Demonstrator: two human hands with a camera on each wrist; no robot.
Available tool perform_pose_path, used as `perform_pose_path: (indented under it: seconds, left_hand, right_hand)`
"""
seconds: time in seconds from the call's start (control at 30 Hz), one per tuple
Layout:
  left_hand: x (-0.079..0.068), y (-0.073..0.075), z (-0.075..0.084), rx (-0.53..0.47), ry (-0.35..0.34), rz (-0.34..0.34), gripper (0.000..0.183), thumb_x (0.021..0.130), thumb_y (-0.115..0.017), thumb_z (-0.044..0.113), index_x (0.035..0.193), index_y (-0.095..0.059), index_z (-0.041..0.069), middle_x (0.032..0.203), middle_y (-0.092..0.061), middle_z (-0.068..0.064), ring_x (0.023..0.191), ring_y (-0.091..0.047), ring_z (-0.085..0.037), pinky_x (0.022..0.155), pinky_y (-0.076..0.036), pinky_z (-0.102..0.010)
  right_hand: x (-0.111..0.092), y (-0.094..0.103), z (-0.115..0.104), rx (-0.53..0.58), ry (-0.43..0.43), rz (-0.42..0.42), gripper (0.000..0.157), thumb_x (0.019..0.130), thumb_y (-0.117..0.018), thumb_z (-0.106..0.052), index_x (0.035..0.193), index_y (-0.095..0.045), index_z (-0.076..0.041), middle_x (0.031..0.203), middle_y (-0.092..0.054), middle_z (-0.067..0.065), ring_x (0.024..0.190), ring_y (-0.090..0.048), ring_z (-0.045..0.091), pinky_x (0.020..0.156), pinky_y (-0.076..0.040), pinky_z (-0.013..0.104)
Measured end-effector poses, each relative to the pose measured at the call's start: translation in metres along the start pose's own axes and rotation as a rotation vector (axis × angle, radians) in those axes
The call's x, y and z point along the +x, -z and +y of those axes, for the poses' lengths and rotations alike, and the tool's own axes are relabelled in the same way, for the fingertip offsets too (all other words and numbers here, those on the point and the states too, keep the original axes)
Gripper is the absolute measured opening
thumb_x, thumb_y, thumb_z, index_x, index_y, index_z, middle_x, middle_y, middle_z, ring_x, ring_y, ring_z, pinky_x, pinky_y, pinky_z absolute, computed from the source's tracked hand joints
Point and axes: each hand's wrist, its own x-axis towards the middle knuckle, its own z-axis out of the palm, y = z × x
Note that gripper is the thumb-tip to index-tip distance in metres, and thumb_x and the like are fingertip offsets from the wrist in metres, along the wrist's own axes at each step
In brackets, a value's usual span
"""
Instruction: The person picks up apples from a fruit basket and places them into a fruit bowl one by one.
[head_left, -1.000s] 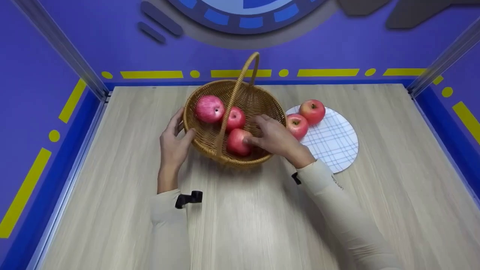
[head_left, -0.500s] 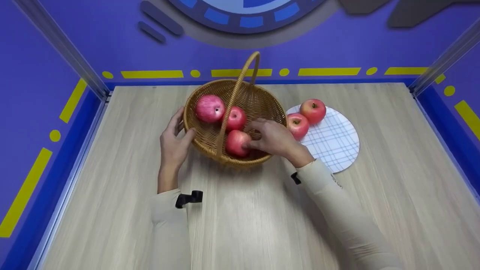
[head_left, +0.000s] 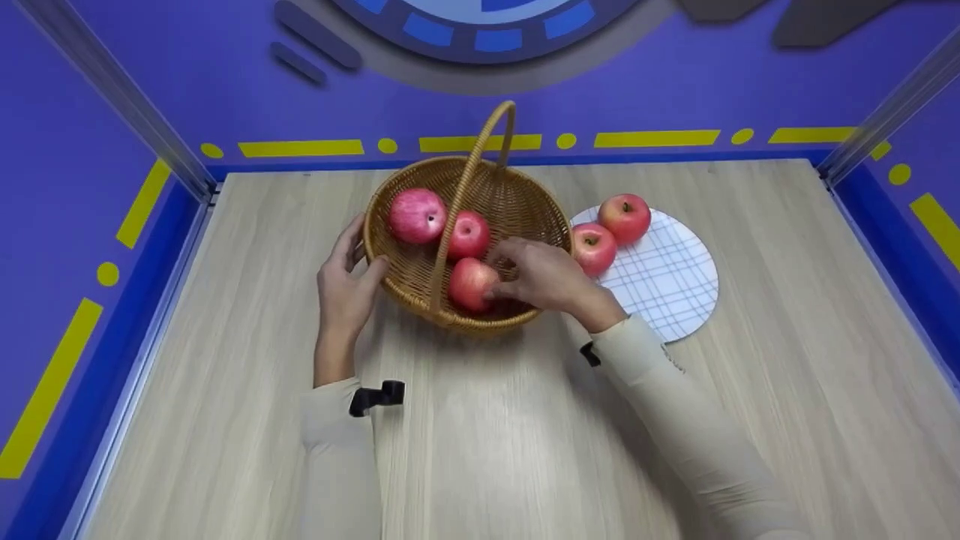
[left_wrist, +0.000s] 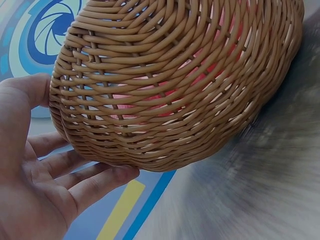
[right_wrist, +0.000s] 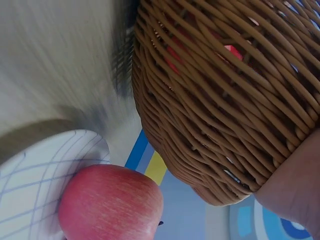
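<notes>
A brown wicker basket with an arched handle holds several apples. My left hand grips the basket's left side; the left wrist view shows the thumb at the rim and the fingers beneath the weave. Inside the basket, my right hand holds a red apple near the front, with the thumb against its right side. Its fingertips are partly hidden. Behind that lie a smaller red apple and a striped pink apple. The basket wall hides most of the right hand in the right wrist view.
Right of the basket, a round white plate with blue check lines bears two apples, a nearer one beside the basket rim and a farther one. Purple-blue panels enclose the wooden table at the back and sides.
My right fingers have drawn inward and lower, and the apple at them has shifted slightly left in the basket. The left hand stays on the basket's side.
</notes>
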Motion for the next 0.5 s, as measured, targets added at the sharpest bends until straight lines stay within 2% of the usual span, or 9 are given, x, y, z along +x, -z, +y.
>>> perform_pose_path:
  seconds: [0.1, 0.27, 0.4, 0.5]
  left_hand:
    - [0.0002, -0.0004, 0.0002, -0.015, -0.002, 0.002, 0.068, 0.093, -0.066, 0.001, 0.159, -0.05, 0.009, 0.157, -0.054, -0.007, 0.134, -0.058, -0.025, 0.108, -0.053, -0.045]
    - [0.0002, -0.001, 0.0, -0.024, -0.008, 0.001, 0.068, 0.093, -0.065, 0.0, 0.159, -0.049, 0.007, 0.157, -0.053, -0.009, 0.135, -0.058, -0.027, 0.108, -0.052, -0.049]
    - [-0.0002, -0.0011, 0.0005, -0.009, -0.005, 0.004, 0.069, 0.092, -0.066, 0.001, 0.159, -0.05, 0.008, 0.157, -0.054, -0.007, 0.134, -0.059, -0.025, 0.106, -0.054, -0.045]
    - [-0.0007, -0.0011, 0.0006, -0.012, -0.002, 0.001, 0.069, 0.093, -0.066, 0.001, 0.159, -0.049, 0.009, 0.157, -0.053, -0.007, 0.134, -0.059, -0.025, 0.106, -0.055, -0.042]
  right_hand:
    - [0.0006, 0.0, -0.0006, -0.039, -0.012, -0.02, 0.045, 0.09, -0.085, -0.044, 0.119, -0.072, -0.012, 0.111, -0.073, 0.005, 0.102, -0.067, 0.028, 0.09, -0.055, 0.047]
    - [0.0007, -0.0007, 0.0031, -0.002, 0.065, -0.03, 0.035, 0.092, -0.083, -0.043, 0.113, -0.074, -0.015, 0.108, -0.073, 0.001, 0.103, -0.067, 0.025, 0.091, -0.055, 0.044]
    - [0.0008, -0.0009, 0.0038, 0.03, 0.103, -0.043, 0.029, 0.096, -0.079, -0.041, 0.11, -0.076, -0.016, 0.108, -0.072, -0.002, 0.106, -0.066, 0.02, 0.095, -0.054, 0.041]
    - [0.0009, -0.0003, 0.0022, 0.053, 0.076, -0.053, 0.029, 0.096, -0.079, -0.04, 0.109, -0.075, -0.015, 0.107, -0.073, -0.002, 0.104, -0.065, 0.02, 0.094, -0.054, 0.041]
